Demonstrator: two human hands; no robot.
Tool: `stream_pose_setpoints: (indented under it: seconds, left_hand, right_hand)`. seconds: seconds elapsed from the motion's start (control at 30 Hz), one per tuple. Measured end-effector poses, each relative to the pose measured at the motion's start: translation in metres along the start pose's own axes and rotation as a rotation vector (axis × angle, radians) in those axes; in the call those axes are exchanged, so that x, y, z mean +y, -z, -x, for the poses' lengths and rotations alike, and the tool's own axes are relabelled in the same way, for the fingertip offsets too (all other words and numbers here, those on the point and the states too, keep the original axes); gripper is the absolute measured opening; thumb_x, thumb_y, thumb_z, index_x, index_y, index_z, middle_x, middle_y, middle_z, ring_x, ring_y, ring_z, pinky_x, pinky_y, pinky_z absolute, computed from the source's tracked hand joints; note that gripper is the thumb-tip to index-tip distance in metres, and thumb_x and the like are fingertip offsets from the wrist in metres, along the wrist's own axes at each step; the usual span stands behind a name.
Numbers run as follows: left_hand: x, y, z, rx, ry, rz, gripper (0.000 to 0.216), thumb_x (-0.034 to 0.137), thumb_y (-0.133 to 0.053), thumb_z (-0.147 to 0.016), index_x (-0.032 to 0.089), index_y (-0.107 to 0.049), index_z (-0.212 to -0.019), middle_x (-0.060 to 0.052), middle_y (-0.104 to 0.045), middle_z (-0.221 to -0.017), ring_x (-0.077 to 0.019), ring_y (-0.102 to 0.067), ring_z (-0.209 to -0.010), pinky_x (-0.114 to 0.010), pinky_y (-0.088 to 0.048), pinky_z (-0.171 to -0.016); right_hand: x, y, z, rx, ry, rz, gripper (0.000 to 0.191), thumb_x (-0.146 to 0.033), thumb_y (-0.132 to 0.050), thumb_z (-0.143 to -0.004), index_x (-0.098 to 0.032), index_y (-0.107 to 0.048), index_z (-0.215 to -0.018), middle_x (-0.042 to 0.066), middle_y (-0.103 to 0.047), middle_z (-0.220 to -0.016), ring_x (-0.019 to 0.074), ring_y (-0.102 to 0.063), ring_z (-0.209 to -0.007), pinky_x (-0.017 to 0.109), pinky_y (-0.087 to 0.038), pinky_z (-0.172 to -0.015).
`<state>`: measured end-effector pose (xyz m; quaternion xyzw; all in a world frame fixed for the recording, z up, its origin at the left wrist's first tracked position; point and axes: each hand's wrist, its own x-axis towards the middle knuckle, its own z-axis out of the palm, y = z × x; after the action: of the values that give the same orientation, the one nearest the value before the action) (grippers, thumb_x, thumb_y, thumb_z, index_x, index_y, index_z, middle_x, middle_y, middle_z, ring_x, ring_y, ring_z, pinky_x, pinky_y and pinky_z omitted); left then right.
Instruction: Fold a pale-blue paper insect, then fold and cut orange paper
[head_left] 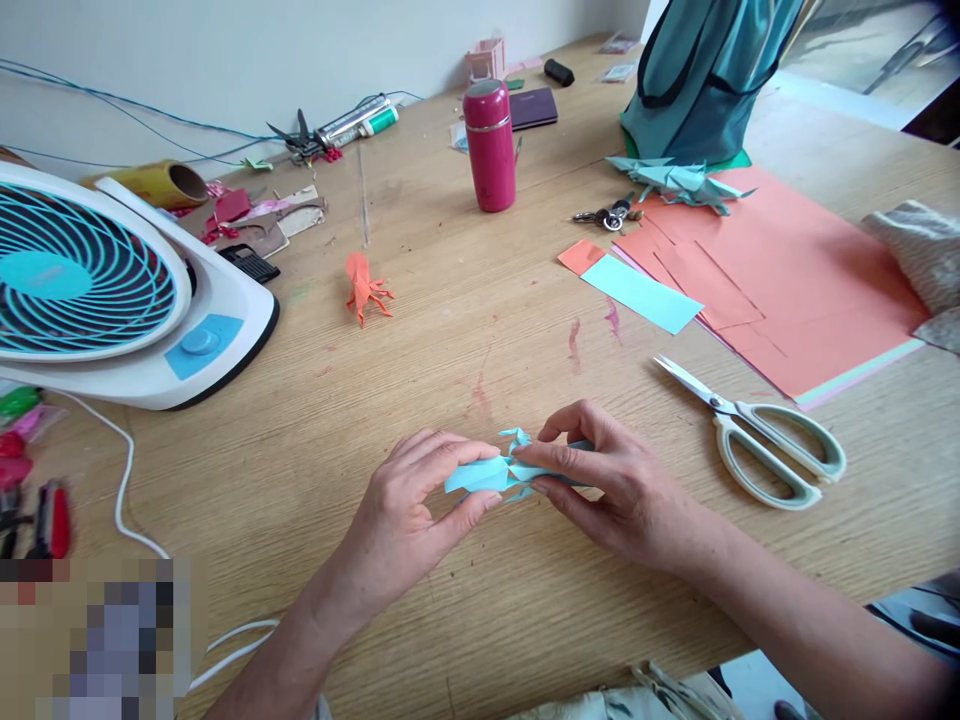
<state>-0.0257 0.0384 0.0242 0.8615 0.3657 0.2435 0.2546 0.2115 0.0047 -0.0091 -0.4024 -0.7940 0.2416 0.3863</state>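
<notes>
A light blue folded-paper figure [474, 474] is held between my two hands just above the table's front part. My left hand [424, 490] pinches its left, wider end between thumb and fingers. On the right, my right hand [615, 480] grips the narrower part, thumb below and fingers on top, hiding some of it. Small folded points stick out near the figure's middle, above and below. Scissors [739, 420] with pale handles lie partly open to the right of my right hand. An orange folded-paper figure with thin legs [365, 290] stands farther back on the left.
A white and blue fan [217, 345] stands at the left, its white cord [124, 480] running forward. A magenta flask [491, 150] stands at the back. Orange paper sheets [810, 270], a blue strip [645, 292], keys [611, 215], a pale green paper figure [686, 183] and a teal bag [697, 80] occupy the right.
</notes>
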Motion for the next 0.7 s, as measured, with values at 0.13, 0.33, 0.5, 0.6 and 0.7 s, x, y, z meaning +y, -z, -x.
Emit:
stream_pose_setpoints:
  seconds: [0.13,0.33,0.5,0.6,0.7]
  left_hand:
    - [-0.0004,0.0008,0.0004,-0.008,-0.009,-0.007,0.025,0.019,-0.069,-0.088,0.023,-0.063,-0.112,-0.002,-0.070,-0.104,-0.0170,-0.064,-0.096,-0.031,-0.048,-0.086]
    - [0.0007,0.0034,0.0010,-0.037,-0.016,-0.030,0.025,0.020,-0.070,-0.088,0.023,-0.063,-0.111,-0.001,-0.070,-0.103,-0.0165,-0.062,-0.095,-0.032,-0.046,-0.085]
    - [0.0019,0.0017,0.0002,-0.043,-0.051,-0.087,0.025,0.019,-0.070,-0.088,0.023,-0.062,-0.111,0.000,-0.070,-0.102,-0.0171,-0.060,-0.092,-0.033,-0.043,-0.084]
    - [0.0027,0.0017,-0.0003,-0.038,-0.069,-0.117,0.024,0.018,-0.069,-0.088,0.023,-0.062,-0.111,0.000,-0.070,-0.102,-0.0172,-0.059,-0.091,-0.033,-0.042,-0.083]
    - [0.0030,0.0029,-0.0006,-0.056,-0.078,-0.142,0.024,0.019,-0.068,-0.089,0.022,-0.062,-0.112,-0.001,-0.070,-0.103,-0.0178,-0.058,-0.092,-0.034,-0.041,-0.084]
  right_hand:
    - [0.0020,-0.0011,0.0009,-0.019,0.014,0.041,0.035,-0.017,-0.056,-0.095,-0.025,-0.063,-0.128,0.010,-0.057,-0.109,0.0197,-0.059,-0.094,0.034,-0.049,-0.072]
    - [0.0044,-0.0050,0.0035,-0.014,0.036,0.118,0.037,-0.015,-0.057,-0.094,-0.024,-0.062,-0.129,0.010,-0.057,-0.109,0.0194,-0.059,-0.090,0.035,-0.048,-0.074]
    - [0.0021,-0.0046,0.0026,0.002,0.010,0.034,0.031,-0.016,-0.059,-0.094,-0.020,-0.062,-0.125,0.010,-0.055,-0.105,0.0180,-0.058,-0.087,0.032,-0.050,-0.073]
    - [0.0016,-0.0021,0.0009,-0.031,-0.021,-0.024,0.028,-0.019,-0.064,-0.092,-0.018,-0.062,-0.120,0.009,-0.053,-0.105,0.0184,-0.057,-0.090,0.032,-0.051,-0.076]
    - [0.0020,-0.0012,-0.0004,-0.051,-0.058,-0.044,0.024,-0.015,-0.066,-0.089,-0.017,-0.062,-0.113,0.009,-0.052,-0.104,0.0178,-0.056,-0.090,0.031,-0.051,-0.077]
